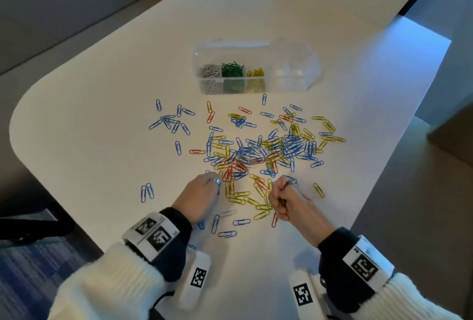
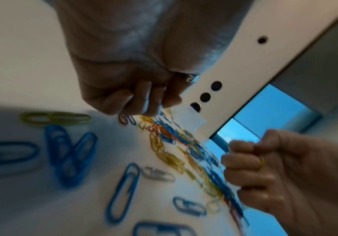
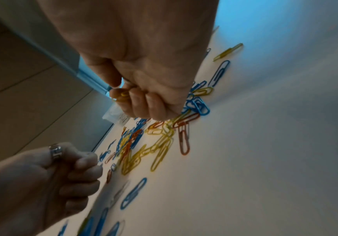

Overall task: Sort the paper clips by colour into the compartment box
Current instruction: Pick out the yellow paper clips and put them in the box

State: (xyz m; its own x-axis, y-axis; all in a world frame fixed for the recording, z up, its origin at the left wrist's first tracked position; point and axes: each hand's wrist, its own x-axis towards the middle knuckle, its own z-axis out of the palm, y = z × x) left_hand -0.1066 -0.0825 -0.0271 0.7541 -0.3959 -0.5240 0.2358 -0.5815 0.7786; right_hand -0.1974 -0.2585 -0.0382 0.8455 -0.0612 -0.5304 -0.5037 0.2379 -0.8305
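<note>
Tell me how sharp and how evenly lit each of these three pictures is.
Head view: mostly sharp, soft even light, faint shadows under the hands, clear box slightly hazy. Left wrist view: strongly bent, near blue clips smeared, blue cast. Right wrist view: left hand and table edge soft, yellow clips clearer.

Bare worktop (image 1: 115,84) lies open at 9 to 11 o'clock of the clips (image 1: 266,151). At 12 the box (image 1: 256,69) blocks the way. Loose clips crowd the surface between the 2 hands (image 1: 245,199).
</note>
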